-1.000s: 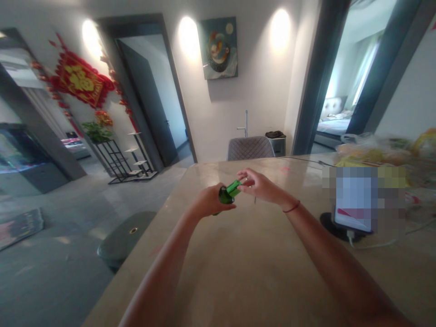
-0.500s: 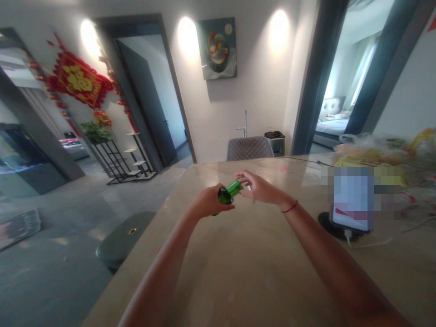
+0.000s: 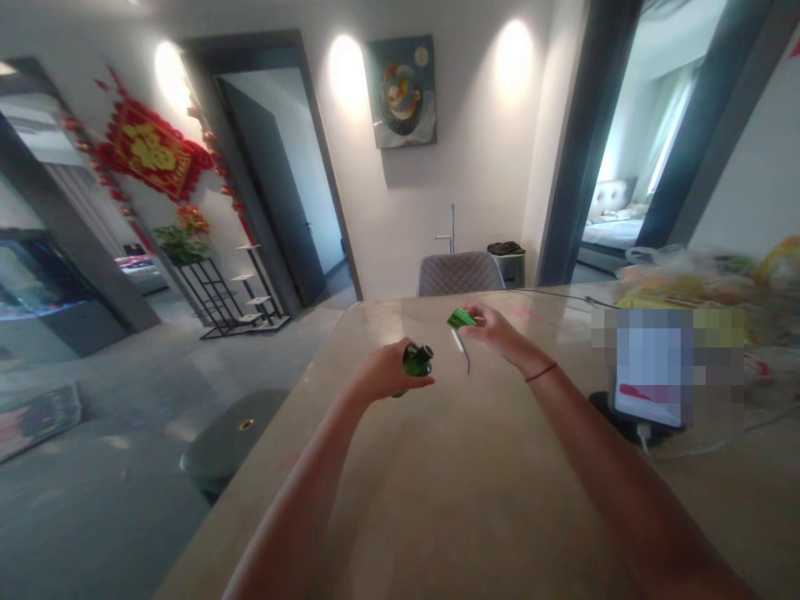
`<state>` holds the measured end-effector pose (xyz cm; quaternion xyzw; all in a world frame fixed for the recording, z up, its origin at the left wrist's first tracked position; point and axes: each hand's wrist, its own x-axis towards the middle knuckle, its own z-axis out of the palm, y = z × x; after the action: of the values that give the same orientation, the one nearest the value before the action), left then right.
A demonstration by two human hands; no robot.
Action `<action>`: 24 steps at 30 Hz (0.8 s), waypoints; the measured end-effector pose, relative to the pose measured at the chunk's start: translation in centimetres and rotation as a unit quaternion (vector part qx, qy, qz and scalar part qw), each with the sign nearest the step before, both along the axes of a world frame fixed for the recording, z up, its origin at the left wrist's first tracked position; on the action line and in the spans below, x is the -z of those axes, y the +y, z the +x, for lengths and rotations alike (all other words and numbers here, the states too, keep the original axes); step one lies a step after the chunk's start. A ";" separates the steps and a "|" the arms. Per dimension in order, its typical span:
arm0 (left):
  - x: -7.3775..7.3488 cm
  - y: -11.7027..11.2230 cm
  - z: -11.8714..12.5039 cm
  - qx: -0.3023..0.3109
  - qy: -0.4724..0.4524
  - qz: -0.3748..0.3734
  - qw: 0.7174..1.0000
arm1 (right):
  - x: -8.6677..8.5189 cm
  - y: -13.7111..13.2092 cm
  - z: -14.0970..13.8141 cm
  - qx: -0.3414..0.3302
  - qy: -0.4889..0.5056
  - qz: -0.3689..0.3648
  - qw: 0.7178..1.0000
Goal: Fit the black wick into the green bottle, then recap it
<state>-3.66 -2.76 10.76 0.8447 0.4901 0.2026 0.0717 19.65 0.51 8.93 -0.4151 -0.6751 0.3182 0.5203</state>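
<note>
My left hand (image 3: 386, 373) is wrapped round a small dark green bottle (image 3: 415, 362) held above the beige table (image 3: 462, 492). My right hand (image 3: 493, 329) is pinched on a bright green cap (image 3: 461, 317), now apart from the bottle, up and to its right. A thin white stick with a dark tip (image 3: 461, 348) hangs down from the right hand or the cap. A red string circles my right wrist.
A phone on a round black stand (image 3: 631, 412) with a white cable sits at the table's right. Bags of goods (image 3: 706, 283) lie at the far right. A grey chair (image 3: 461, 272) stands at the far end, a round stool (image 3: 228, 437) on the left.
The green cap has come off the bottle: my right hand has drawn it up and to the right. The left hand has kept the bottle nearly still.
</note>
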 end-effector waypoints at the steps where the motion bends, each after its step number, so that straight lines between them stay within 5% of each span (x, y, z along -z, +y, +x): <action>1: 0.0 -0.1 0.0 -0.002 0.000 -0.003 1.000 | 0.6 0.6 0.4 0.020 -0.013 -0.008 1.000; 5: -0.2 -0.1 0.1 0.002 0.005 -0.008 1.000 | 3.1 2.0 2.2 0.091 -0.143 -0.021 0.985; 9: 0.0 0.2 -0.1 0.012 0.012 0.000 1.000 | 5.2 2.1 4.0 0.146 -0.354 -0.039 0.923; 15: 0.2 0.3 -0.2 0.015 0.002 0.003 1.000 | 6.9 2.1 5.7 0.115 -0.484 -0.102 0.862; 24: 0.1 0.2 -0.2 0.012 -0.001 0.000 1.000 | 7.0 2.5 6.0 0.119 -0.464 -0.088 0.873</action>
<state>-3.87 -2.57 10.71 0.8504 0.4799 0.2022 0.0749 25.64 3.03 1.98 -0.6365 -0.7535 0.0827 0.1422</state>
